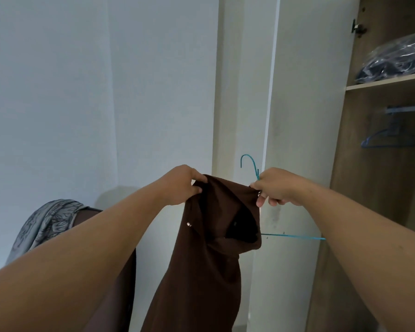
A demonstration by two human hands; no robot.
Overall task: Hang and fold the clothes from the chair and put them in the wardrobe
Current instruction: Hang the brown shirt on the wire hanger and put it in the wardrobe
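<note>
A dark brown garment (201,264) hangs in front of me, held up by both hands at its top opening. My left hand (180,185) grips the left edge of the cloth. My right hand (276,188) pinches the right edge together with a teal wire hanger (249,164). The hanger's hook sticks up above my right hand, and its bottom bar pokes out to the right from behind the garment. The open wardrobe (345,164) stands on the right. A grey patterned garment (46,224) lies draped at lower left, partly hidden by my left arm.
Inside the wardrobe, blue hangers (388,137) hang on a rail below a shelf (388,83). A dark bundle in clear plastic (398,58) lies on that shelf. The white wardrobe door (295,116) stands open just behind my hands. A plain white wall fills the left.
</note>
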